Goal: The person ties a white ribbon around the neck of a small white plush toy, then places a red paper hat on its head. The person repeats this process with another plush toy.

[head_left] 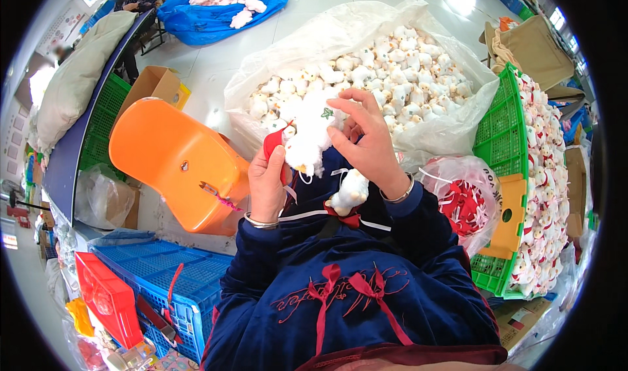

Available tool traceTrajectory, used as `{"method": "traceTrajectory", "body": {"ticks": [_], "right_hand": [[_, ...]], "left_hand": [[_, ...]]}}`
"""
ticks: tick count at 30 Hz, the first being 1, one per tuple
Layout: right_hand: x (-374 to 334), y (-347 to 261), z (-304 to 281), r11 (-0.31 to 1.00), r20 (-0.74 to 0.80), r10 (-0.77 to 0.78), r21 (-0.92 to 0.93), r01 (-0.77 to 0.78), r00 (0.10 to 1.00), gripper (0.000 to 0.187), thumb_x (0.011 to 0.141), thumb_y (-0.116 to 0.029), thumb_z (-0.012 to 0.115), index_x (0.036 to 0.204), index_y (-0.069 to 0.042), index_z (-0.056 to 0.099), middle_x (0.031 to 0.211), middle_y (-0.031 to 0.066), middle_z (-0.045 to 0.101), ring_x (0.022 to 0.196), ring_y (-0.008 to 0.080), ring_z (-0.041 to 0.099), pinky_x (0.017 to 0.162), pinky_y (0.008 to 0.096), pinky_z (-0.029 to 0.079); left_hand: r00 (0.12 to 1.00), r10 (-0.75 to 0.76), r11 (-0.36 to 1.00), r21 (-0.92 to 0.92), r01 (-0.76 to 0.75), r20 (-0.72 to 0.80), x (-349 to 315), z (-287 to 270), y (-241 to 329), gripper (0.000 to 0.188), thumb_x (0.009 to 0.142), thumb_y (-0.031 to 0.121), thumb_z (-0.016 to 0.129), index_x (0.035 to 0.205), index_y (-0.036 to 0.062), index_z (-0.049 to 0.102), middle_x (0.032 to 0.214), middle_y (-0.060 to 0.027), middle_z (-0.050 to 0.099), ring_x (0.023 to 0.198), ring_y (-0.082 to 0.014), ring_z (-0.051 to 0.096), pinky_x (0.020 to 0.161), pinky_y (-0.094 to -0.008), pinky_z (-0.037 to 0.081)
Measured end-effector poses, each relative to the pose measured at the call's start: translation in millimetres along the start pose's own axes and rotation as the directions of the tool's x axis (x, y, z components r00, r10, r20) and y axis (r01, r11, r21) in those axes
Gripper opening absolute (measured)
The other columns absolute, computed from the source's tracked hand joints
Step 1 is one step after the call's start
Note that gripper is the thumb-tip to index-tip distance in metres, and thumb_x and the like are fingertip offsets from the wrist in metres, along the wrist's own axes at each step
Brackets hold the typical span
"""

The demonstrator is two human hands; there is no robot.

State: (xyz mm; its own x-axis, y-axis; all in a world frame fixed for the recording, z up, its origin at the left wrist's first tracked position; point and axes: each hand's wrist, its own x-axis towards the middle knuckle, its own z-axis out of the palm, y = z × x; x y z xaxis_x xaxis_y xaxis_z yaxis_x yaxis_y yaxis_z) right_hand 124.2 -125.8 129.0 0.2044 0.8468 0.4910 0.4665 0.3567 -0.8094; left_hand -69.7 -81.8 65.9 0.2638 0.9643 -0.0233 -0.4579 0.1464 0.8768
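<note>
A small white plush toy [306,139] with a green embroidered leaf is held up in front of my chest. My left hand [267,181] pinches a red cloth piece [273,142] at the toy's left side. Thumb and fingers of my right hand [366,142] are closed on the toy's right edge, beside the leaf. A thin white loop hangs under the toy. On my lap lies a second white plush toy [350,191], with red cloth and white ribbon next to it.
Ahead, a big clear bag [288,47] is full of white plush toys. An orange chair [173,155] and a blue crate [173,266] stand left. At right are a bag of red pieces [461,207] and a green crate [504,122] beside stacked toys in red.
</note>
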Motion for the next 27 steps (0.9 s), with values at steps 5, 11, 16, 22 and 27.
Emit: {"method": "traceTrajectory", "body": {"ticks": [5, 11, 16, 22, 27], "right_hand": [[-4, 7, 4, 0.995, 0.006, -0.009, 0.099, 0.009, 1.0, 0.023, 0.086, -0.001, 0.071, 0.109, -0.003, 0.066, 0.12, 0.0084, 0.055, 0.074, 0.0092, 0.062, 0.062, 0.0221, 0.05], [-3, 10, 7, 0.992, -0.004, 0.046, 0.116, -0.045, 0.999, 0.017, 0.086, -0.003, 0.072, 0.102, -0.002, 0.064, 0.102, 0.0063, 0.062, 0.074, 0.011, 0.065, 0.064, 0.0228, 0.052], [-4, 13, 6, 0.997, -0.021, 0.071, 0.027, -0.071, 0.997, 0.011, 0.086, -0.004, 0.072, 0.096, -0.001, 0.066, 0.089, 0.006, 0.065, 0.072, 0.0128, 0.066, 0.064, 0.0252, 0.053], [-4, 33, -3, 0.984, -0.161, 0.176, 0.055, -0.17, 0.971, 0.007, 0.089, -0.003, 0.069, 0.095, 0.0, 0.068, 0.084, 0.0074, 0.07, 0.072, 0.0113, 0.068, 0.064, 0.0249, 0.052], [7, 34, -32, 0.925, -0.225, 0.28, 0.324, -0.199, 0.933, 0.008, 0.101, -0.006, 0.059, 0.102, 0.001, 0.063, 0.088, 0.0059, 0.071, 0.076, 0.0108, 0.068, 0.066, 0.0231, 0.053]], "left_hand": [[1.0, 0.013, 0.999, 0.03, -0.013, 0.013, -4, 2, 3, 0.028, 0.104, 0.019, 0.059, 0.126, 0.0033, 0.066, 0.076, 0.0076, 0.06, 0.056, 0.0014, 0.041, 0.05, -0.0175, 0.029], [0.995, 0.08, 0.99, 0.111, -0.086, 0.057, -5, -6, -2, 0.028, 0.104, 0.018, 0.059, 0.127, 0.0014, 0.065, 0.09, 0.0038, 0.066, 0.069, -0.0013, 0.051, 0.061, -0.0186, 0.039], [0.98, 0.172, 0.952, 0.238, -0.192, 0.103, -9, 2, 2, 0.029, 0.104, 0.018, 0.058, 0.127, 0.0014, 0.064, 0.094, 0.0035, 0.065, 0.072, -0.0015, 0.049, 0.064, -0.0188, 0.038], [0.99, 0.121, 0.962, 0.236, -0.134, 0.069, -9, 0, 0, 0.03, 0.103, 0.015, 0.058, 0.128, -0.0013, 0.062, 0.108, -0.0011, 0.067, 0.091, -0.006, 0.056, 0.081, -0.023, 0.044], [0.987, 0.139, 0.978, 0.146, -0.15, 0.081, -7, -5, -6, 0.03, 0.103, 0.013, 0.058, 0.129, -0.0023, 0.062, 0.113, -0.0034, 0.068, 0.101, -0.0089, 0.061, 0.09, -0.0257, 0.048]]}}
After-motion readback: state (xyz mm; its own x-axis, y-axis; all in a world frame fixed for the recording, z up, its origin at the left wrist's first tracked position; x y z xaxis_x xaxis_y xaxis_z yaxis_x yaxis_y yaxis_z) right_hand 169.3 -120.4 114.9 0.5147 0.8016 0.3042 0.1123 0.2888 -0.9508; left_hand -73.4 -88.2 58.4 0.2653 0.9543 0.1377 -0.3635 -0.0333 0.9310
